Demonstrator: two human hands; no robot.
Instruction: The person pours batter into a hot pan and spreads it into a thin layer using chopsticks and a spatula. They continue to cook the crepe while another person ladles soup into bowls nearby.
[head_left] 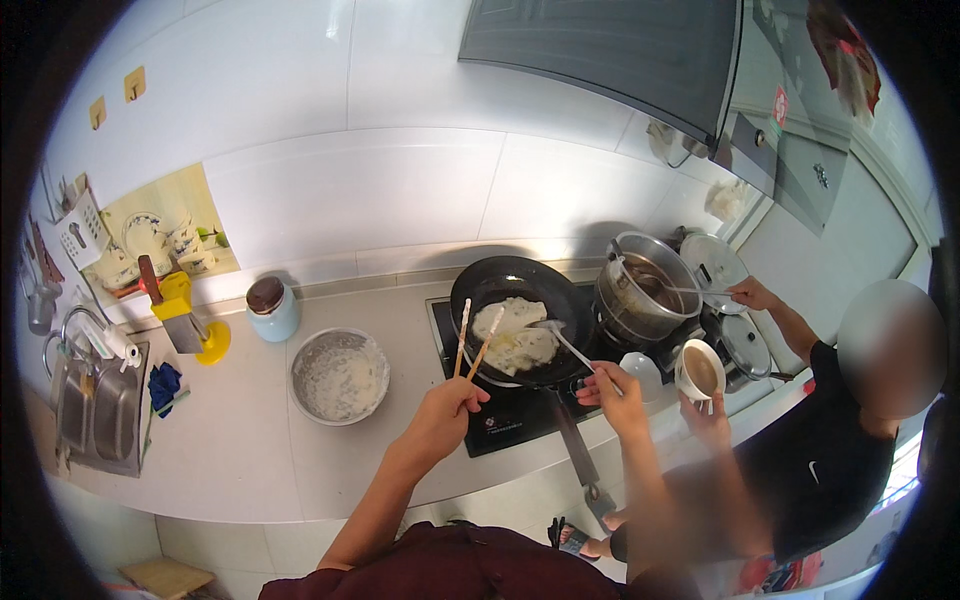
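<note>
My left hand (446, 408) is closed around a pair of wooden chopsticks (487, 346), one tip over the food and the other near the left side of a black wok (478, 280). In my right hand (614, 393) is a spoon (572, 350) with a slim pale handle; its metal head touches the right part of the food. The food (512, 328) is a pale, flat, pancake-like piece with uneven edges, lying on the wok's bottom. The wok stands on a black cooktop (505, 428), its long handle (574, 440) pointing toward me.
A metal bowl (338, 412) with floury residue and a blue jar (273, 312) stand left. Farther left is a sink (118, 405). On the right, a person (825, 445) holds a bowl (690, 385) of brownish liquid and a utensil reaching into a steel pot (622, 305).
</note>
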